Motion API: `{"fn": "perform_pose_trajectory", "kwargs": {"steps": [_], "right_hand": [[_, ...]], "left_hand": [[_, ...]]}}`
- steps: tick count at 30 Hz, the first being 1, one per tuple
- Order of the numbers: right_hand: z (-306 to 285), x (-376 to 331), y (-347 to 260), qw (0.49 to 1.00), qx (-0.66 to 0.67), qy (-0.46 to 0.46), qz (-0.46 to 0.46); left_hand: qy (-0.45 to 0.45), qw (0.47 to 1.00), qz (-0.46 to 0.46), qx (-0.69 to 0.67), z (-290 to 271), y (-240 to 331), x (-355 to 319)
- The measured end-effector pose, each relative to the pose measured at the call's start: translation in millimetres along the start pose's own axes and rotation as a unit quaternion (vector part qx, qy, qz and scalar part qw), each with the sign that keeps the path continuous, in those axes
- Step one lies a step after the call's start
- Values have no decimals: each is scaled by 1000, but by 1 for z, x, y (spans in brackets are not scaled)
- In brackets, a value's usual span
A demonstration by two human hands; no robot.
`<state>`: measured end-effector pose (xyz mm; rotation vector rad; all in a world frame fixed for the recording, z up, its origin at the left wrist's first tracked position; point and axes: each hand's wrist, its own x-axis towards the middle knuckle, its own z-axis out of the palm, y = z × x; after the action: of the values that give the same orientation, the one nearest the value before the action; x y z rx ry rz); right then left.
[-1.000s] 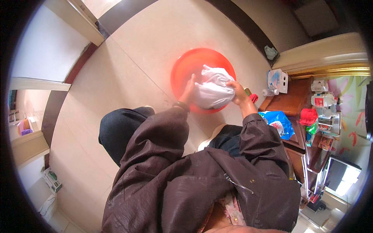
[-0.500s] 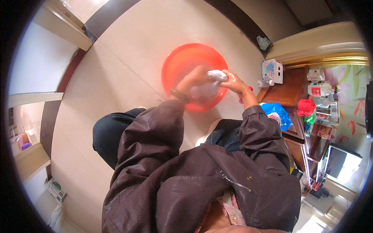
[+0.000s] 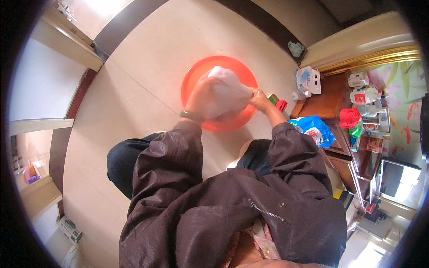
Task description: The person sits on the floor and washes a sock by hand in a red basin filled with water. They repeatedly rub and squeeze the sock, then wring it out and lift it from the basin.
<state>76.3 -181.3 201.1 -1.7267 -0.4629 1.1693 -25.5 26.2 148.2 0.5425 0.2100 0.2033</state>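
Head view: right hand (image 3: 258,98) clamped on white cloth (image 3: 226,89); left hand (image 3: 203,91), grip unclear; red basin (image 3: 229,125), upper centre, on beige floor (image 3: 129,94); cabinet (image 3: 321,106), right.

Print visible on a few items, all on the right. White-and-blue pack (image 3: 307,79): bluish characters on its pale face, small. Bottle with a red label (image 3: 359,97): pale marks on the red, too tiny to make out. Blue plastic bag (image 3: 328,135): white patch with red marks, creased, lettering unclear. Small white carton (image 3: 357,80) above the bottle: faint dark marking, can't resolve it. No wording reliably legible on any of these.
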Motion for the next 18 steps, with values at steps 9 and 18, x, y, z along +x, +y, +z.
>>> {"fn": "perform_pose_trajectory", "kwargs": {"steps": [9, 18], "right_hand": [[-2, 13, 10, 957, 278, 57, -67], [41, 39, 67, 912, 391, 124, 15]], "left_hand": [[53, 997, -20, 53, 21, -4, -16], [183, 770, 201, 577, 89, -81, -27]]}}
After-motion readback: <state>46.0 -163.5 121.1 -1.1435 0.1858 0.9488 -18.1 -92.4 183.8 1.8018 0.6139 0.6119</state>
